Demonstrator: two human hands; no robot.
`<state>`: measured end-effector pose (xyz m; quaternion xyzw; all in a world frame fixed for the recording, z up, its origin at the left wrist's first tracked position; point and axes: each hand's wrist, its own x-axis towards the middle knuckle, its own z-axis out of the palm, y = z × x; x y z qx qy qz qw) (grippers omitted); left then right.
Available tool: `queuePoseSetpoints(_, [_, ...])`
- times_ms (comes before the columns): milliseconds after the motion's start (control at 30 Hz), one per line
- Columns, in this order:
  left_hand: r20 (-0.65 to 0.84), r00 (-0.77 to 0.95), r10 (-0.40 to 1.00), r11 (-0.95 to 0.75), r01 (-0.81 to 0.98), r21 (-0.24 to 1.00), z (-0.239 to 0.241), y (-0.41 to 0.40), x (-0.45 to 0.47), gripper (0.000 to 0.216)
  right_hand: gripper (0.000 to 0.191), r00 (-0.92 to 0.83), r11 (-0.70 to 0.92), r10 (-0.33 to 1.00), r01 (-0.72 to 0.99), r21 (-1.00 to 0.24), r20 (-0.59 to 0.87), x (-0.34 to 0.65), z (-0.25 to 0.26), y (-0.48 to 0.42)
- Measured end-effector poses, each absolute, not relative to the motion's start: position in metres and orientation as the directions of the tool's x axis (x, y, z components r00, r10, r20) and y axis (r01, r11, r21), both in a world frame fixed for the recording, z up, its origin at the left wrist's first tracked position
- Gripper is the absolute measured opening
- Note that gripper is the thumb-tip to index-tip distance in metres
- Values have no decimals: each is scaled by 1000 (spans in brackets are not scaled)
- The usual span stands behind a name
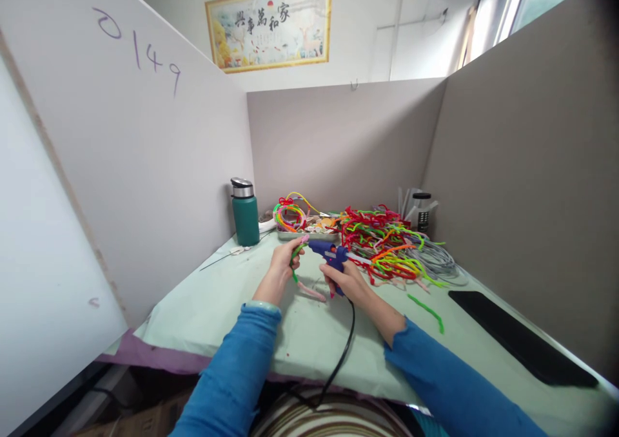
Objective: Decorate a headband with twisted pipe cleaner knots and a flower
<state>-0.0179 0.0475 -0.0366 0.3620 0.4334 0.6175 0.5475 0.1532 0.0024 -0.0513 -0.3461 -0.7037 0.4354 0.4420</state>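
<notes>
My left hand [282, 266] is closed on a fuzzy green and pink pipe cleaner [309, 291], which hangs down in a curve with its pink end near the tabletop. In my right hand [352, 283] is a blue hot glue gun [331, 254], gripped by its handle. Its nozzle points left, at the pipe cleaner just above my left fingers; whether the tip touches it I cannot tell. A white glue stick [358, 258] juts from the gun's back, and a black cord [349, 340] runs down from the handle past the table's front edge.
Behind my hands, a metal tray [309, 236] holds small pieces and coiled pipe cleaners [289, 216]. A tangled pile of colourful pipe cleaners [382, 237] lies to its right. A green bottle [246, 218] stands left. A loose green piece [426, 311] and a black slab [517, 337] lie right.
</notes>
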Motion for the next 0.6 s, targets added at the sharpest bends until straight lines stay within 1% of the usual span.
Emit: queuePoseSetpoints(600, [-17, -136, 991, -33, -353, 935, -38, 49, -18, 28, 41, -371, 436, 858, 160, -886, 355, 156, -62, 13])
